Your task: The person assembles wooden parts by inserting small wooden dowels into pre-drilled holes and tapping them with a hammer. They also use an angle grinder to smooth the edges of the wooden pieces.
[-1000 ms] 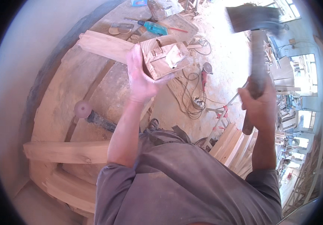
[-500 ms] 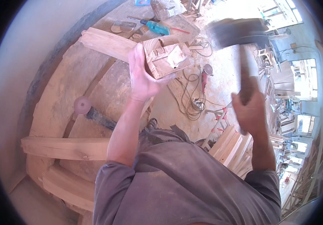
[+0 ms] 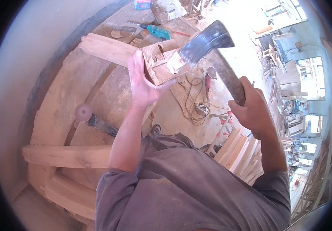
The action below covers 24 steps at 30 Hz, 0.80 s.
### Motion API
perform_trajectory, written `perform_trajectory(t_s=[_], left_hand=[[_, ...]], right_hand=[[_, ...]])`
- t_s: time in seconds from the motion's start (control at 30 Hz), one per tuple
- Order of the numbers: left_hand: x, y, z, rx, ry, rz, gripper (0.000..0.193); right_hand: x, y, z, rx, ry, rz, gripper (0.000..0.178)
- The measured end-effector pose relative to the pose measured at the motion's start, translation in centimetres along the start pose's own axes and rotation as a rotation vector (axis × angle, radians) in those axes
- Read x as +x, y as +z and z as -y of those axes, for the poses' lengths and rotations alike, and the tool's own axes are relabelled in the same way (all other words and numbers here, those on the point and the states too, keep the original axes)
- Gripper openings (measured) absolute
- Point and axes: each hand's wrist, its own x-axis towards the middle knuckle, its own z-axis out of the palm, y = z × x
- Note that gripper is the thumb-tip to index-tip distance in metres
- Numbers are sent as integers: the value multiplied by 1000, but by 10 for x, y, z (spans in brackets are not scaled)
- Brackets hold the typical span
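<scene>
My right hand [image 3: 251,109] is closed round the wooden handle of a hatchet [image 3: 229,75]. Its dark steel head slants over the far end of a piece of wood, the blunt end down against or just above a whitish scrap [image 3: 175,62]; contact is hard to judge. My left hand [image 3: 143,82] grips the wooden block [image 3: 159,73] from its near side, thumb toward the right and fingers up along the left. The block has notched joints and stands at the end of a pale timber [image 3: 110,49].
A teal power drill [image 3: 158,32] and flat tool lie beyond the timber. Left of me an angle grinder [image 3: 84,112] rests on the boards near a thick beam [image 3: 66,156]. Another grinder [image 3: 209,79] with a coiled cord is on the floor, and stacked planks [image 3: 237,148] stand right.
The hatchet has swung down and left from its raised, blurred position, so its head is now at the whitish scrap. My left hand stays on the block.
</scene>
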Motion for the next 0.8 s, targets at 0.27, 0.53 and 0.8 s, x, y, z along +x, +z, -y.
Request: perform_trajectory(t_s=[0.27,0.53,0.8], left_hand=[[-8,8,8,-111,-32,-43,121],[-3,4,0,-49,-20,-2,120],[-4,0,-4,-52,-39,-16,111]], right_hand=[[-7,16,-10,-65,-98,-1,35],[-17,9,-6,289,125,-275,42],[-14,2,-9,189,75,-109,43]])
